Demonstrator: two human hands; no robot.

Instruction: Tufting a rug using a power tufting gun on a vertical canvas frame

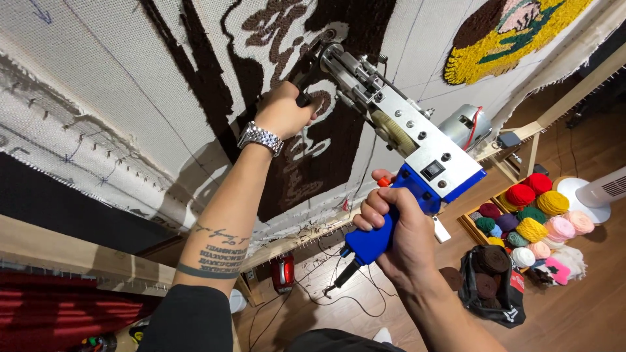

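Gripping tufting gun (404,140), both hands, yarn-filled crate (471,225) nearby.

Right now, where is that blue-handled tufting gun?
In the head view, the tufting gun sits mid-frame, its tip against the brown-tufted cloth. The right hand grips its blue handle; the left hand holds the black front grip.

A blue-and-silver tufting gun (404,150) pointed toward ten o'clock, its tip pressed against stretched white backing cloth (130,85). Dark brown tufted pile (332,140) lay beneath it.
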